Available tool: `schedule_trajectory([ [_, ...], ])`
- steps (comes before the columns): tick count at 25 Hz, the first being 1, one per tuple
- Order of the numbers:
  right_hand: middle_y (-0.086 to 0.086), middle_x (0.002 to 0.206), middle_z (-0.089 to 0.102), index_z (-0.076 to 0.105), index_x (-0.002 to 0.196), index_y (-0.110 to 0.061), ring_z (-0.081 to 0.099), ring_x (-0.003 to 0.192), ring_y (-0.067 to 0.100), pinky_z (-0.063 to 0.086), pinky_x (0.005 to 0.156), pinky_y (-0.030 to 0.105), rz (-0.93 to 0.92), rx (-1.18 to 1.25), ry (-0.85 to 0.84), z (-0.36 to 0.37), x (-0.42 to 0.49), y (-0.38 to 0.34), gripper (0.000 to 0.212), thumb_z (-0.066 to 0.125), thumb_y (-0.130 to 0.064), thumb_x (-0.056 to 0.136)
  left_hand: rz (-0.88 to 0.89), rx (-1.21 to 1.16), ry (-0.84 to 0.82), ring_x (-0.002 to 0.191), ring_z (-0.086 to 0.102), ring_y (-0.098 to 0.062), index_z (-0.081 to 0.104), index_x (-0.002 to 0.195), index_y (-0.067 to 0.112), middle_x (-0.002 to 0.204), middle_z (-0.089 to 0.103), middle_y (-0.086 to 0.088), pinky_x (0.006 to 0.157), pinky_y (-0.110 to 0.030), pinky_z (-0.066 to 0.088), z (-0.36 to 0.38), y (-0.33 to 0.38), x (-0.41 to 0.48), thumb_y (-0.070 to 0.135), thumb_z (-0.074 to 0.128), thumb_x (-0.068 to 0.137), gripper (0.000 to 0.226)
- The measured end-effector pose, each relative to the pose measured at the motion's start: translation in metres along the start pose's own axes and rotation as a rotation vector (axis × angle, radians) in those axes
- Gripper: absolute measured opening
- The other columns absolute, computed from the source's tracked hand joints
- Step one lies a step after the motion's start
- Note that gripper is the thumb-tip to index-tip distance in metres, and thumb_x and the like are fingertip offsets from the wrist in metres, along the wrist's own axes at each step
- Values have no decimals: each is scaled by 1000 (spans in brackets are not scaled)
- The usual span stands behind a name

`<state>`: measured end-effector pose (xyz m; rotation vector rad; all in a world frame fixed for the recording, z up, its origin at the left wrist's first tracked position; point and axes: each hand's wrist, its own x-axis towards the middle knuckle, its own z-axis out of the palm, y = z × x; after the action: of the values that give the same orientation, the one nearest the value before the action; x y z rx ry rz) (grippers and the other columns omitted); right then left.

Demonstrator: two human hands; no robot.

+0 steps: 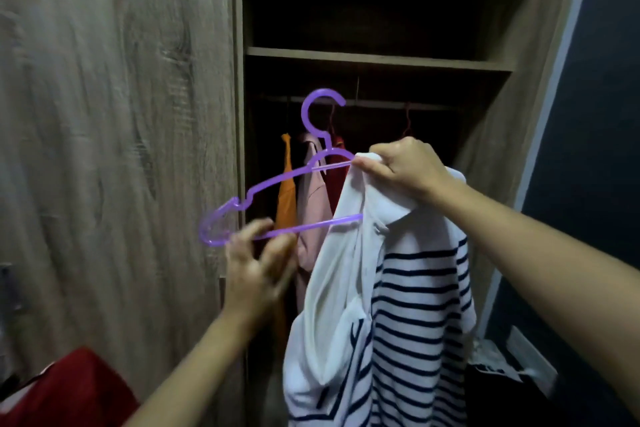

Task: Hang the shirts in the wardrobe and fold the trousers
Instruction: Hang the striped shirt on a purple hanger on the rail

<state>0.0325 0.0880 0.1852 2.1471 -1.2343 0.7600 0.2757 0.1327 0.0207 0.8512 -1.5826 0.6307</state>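
Dim wood-grain wardrobe (346,57) behind grips. Right grip (405,170) pinches collar of white navy-striped knit shirt (415,288), hanging beneath. Left grip (258,263) pinches bottom bar of translucent purple plastic hanger (284,177); slide bare arm into shoulder, collar taut.

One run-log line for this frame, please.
step: fitting striped shirt onto purple hanger | left hand: pinches hanger's bottom bar | right hand: grips shirt collar | rail: orange garment, pink garment, red garment hung
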Motion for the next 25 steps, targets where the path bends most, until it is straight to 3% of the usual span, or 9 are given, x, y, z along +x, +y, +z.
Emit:
schedule_trajectory([
  [3,-2,58,53,38,55,-22,55,67,27,28,59,27,52,106,34,-6,2,-2,58,20,-75,72,143,131,-347,101,44,-26,58,98,27,125,42,-6,77,-38,36,28,21,-65,37,54,74,25],
  [5,-5,50,44,36,51,-24,47,61,21,29,59,27,59,149,46,-10,-4,4,57,23,-74,75,-123,158,-584,104,42,-28,60,99,31,132,38,-7,73,-42,44,44,14,-81,33,57,68,31],
  [7,-7,46,41,37,51,-22,45,57,17,31,57,29,64,143,48,-13,-18,21,57,27,-73,77,-446,24,-676,105,49,-35,59,109,29,129,44,-13,77,-40,48,48,-7,-75,16,57,64,47],
  [10,-9,44,39,49,61,-19,45,56,15,36,55,30,98,99,-10,-7,-54,46,60,28,-74,75,-621,-162,-815,89,64,-28,64,106,21,94,63,-1,65,-20,38,31,-38,-42,11,53,65,43],
  [13,-6,50,48,56,64,-11,55,60,17,36,55,30,184,89,-43,14,-98,63,81,19,-83,71,-590,-117,-776,87,65,-29,68,94,22,78,64,-3,64,-24,40,18,-49,-9,8,60,67,31],
  [18,-4,63,61,45,59,-19,64,72,21,32,53,27,236,-84,-137,35,-130,58,78,6,-87,66,-481,178,-714,104,59,-37,67,113,14,108,66,-17,84,-38,45,25,-34,25,11,59,75,40],
  [21,3,76,68,43,62,-19,65,81,27,35,57,29,307,-152,-122,43,-110,34,65,23,-79,77,-405,236,-491,88,58,-43,65,106,1,94,59,-23,71,-42,45,34,6,46,8,53,78,31],
  [23,6,76,66,52,67,-13,62,80,31,38,61,31,452,-45,-93,42,-92,27,65,32,-73,83,-159,248,-396,73,59,-39,65,104,-3,80,58,-21,55,-39,48,43,38,44,5,47,70,39],
  [25,7,70,64,59,70,-9,59,74,29,38,60,32,542,74,-61,37,-82,30,68,34,-70,84,124,250,-442,64,59,-34,63,109,-3,73,58,-16,42,-33,46,49,56,22,10,40,68,49],
])
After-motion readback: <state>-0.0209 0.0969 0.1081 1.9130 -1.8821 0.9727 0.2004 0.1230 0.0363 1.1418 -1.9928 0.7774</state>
